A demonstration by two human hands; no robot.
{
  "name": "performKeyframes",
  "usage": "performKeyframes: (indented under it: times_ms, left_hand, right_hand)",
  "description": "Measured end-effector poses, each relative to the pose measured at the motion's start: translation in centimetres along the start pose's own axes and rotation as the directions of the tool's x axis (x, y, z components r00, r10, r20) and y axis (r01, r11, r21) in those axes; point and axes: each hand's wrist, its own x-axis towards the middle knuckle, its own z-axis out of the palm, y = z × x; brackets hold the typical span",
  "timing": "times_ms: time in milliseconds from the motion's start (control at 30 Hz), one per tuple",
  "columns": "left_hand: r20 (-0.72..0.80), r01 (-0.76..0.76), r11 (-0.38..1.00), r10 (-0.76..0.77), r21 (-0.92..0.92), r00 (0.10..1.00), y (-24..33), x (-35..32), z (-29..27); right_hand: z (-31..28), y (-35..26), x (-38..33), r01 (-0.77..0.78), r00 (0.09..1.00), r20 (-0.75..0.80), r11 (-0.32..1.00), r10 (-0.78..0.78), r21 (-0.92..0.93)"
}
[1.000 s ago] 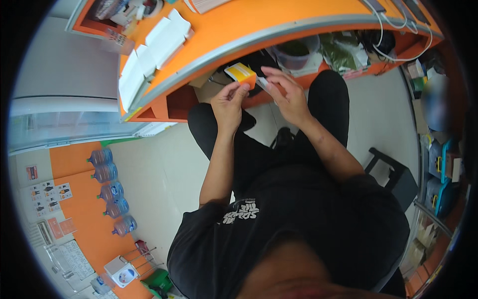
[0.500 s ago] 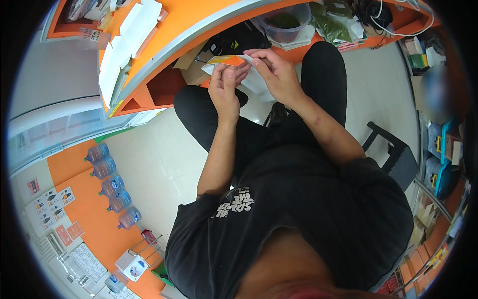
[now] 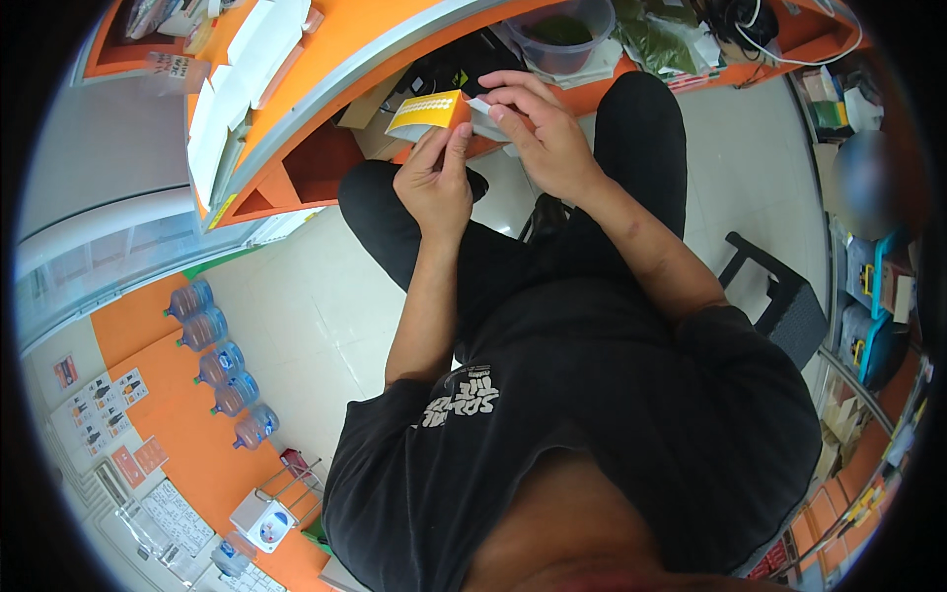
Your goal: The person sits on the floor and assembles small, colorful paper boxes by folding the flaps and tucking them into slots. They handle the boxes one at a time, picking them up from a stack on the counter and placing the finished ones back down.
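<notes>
I sit in black clothes at an orange counter (image 3: 345, 39). My left hand (image 3: 434, 183) pinches the lower edge of a yellow sheet of small round stickers (image 3: 426, 111), held up above my lap. My right hand (image 3: 538, 133) is beside it on the right, its fingertips closed on a small white piece (image 3: 480, 106) at the sheet's right edge. Both hands touch the sheet, just below the counter's edge.
White paper boxes (image 3: 237, 79) lie on the counter. A clear tub with dark green contents (image 3: 560, 35) and bags sit ahead. A black stool (image 3: 779, 296) stands at my right. Several water bottles (image 3: 222, 360) line an orange wall at the left, by a small white dispenser (image 3: 258, 520).
Both hands with the sticker sheet have kept together in front of me; the sheet has tilted so its yellow face shows more, and my right fingers have shifted to its right edge.
</notes>
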Motion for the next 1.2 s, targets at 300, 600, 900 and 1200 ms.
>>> performKeyframes:
  times_ms: [300, 600, 900, 1200]
  left_hand:
    - [0.081, 0.113, 0.953, -0.094, -0.281, 0.992, 0.2, 0.1, 0.3]
    - [0.107, 0.206, 0.936, -0.183, -0.285, 0.977, -0.2, 0.2, -0.3]
    - [0.200, 0.261, 0.920, -0.208, -0.294, 0.957, 0.1, 0.6, -1.1]
    - [0.252, 0.225, 0.952, -0.170, -0.207, 0.953, 0.4, 1.3, -1.7]
  right_hand:
    - [0.9, -0.1, 0.0, -0.175, 0.984, 0.034, 0.906, 0.176, 0.386]
    - [0.2, -0.3, 0.5, -0.070, 0.996, 0.059, 0.996, 0.067, 0.052]
    - [0.2, -0.8, 0.4, 0.028, 0.999, 0.037, 0.999, -0.030, 0.039]
    - [-0.8, -1.3, 0.6, 0.123, 0.987, 0.119, 0.988, -0.111, -0.098]
